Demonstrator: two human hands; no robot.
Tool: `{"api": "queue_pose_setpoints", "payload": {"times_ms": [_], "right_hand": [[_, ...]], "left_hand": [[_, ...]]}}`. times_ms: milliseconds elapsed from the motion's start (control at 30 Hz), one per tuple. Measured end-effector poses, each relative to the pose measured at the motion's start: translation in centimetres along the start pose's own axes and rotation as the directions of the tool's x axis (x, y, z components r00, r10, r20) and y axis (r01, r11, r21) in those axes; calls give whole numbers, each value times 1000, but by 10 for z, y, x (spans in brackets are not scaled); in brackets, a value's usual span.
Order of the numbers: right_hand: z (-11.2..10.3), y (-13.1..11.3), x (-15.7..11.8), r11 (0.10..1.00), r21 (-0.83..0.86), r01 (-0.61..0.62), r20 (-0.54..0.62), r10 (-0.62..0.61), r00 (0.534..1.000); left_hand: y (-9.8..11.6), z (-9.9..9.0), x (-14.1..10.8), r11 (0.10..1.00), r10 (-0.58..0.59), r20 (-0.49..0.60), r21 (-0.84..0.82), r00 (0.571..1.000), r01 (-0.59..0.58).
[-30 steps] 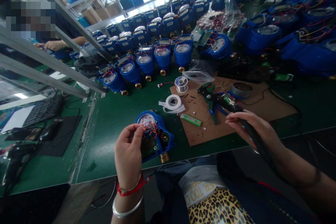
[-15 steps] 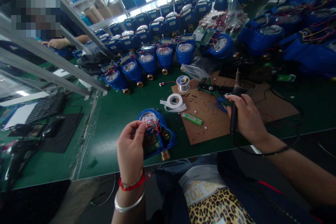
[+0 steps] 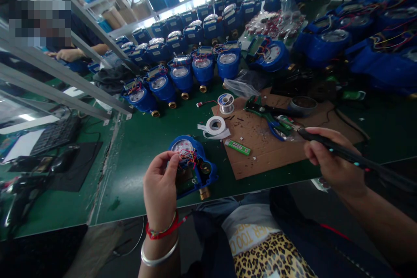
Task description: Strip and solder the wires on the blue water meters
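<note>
a green bench (image 3: 127,182) takes up most of the view, with rows of blue meters (image 3: 180,78) along its far side and a sheet of cardboard (image 3: 243,169) lying right of the middle. the near meter (image 3: 198,171) sits by the front edge, just left of the cardboard and apart from it, its dial on the far side and its inner parts exposed. the step in hand looks like wiring work on this meter, with an iron being readied; the next move would seem to call for a steady left pinch and a careful approach of the tip, clear of the blue casing. the two hands are well apart. the left hand (image 3: 162,182) comes up from the lower edge, its back toward the camera, thumb and forefinger pinched together. the right hand (image 3: 335,163), its forearm slanting in from the lower right, is wrapped pen-like around a soldering iron (image 3: 329,144), whose tip points left toward the wire stripper (image 3: 269,117) on the cardboard. between the hands lie a tape roll (image 3: 223,127) and a smaller solder spool (image 3: 226,106). finest of all, coloured wires (image 3: 189,154) meet the left fingertips; which strand is pinched is too small to tell.
</note>
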State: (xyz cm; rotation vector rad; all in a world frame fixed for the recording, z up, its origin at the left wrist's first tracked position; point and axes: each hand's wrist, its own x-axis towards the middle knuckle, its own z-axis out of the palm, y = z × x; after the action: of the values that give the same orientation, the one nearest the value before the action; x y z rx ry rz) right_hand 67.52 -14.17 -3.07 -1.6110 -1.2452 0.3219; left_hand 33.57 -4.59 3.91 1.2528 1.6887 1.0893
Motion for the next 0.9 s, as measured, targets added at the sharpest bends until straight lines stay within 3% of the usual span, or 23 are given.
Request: {"api": "queue_pose_setpoints", "payload": {"times_ms": [100, 167, 467, 900], "right_hand": [[-6, 8, -6, 980, 146, -138, 213, 105, 971], [-7, 12, -11, 974, 140, -176, 261, 135, 956], [-2, 17, -28, 953, 162, -254, 339, 188, 922], [1, 29, -29, 927, 201, -318, 367, 229, 901]], "left_hand": [[1, 0, 0, 999, 25, -10, 42, 1000, -25], [2, 0, -1, 998, 40, -20, 52, 999, -39], [3, 1, -1, 996, 48, -18, 70, 999, -46], [4, 2, -1, 996, 66, -37, 68, 997, -63]]}}
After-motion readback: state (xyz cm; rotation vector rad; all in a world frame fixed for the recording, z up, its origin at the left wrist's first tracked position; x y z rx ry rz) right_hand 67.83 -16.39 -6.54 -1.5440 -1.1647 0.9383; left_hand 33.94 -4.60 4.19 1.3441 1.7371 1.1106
